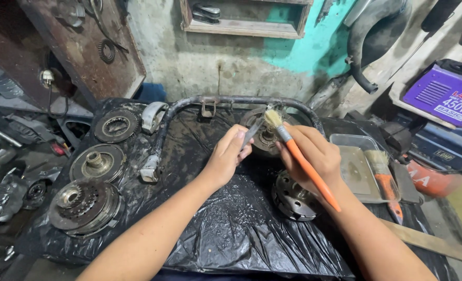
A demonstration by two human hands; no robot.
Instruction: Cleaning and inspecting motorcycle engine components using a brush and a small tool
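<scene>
Now, orange-handled bristle brush [293,151], flat metal strip [252,133]

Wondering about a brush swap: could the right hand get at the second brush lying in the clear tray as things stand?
Probably yes, once freed. The right hand grips an orange-handled brush, so it is full, but the second brush lies uncovered across the clear tray just beside it, with nothing between.

left hand [226,158]: fingers pinched, grip closed | right hand [310,156]: fist-like grip closed | forearms converging forward
</scene>
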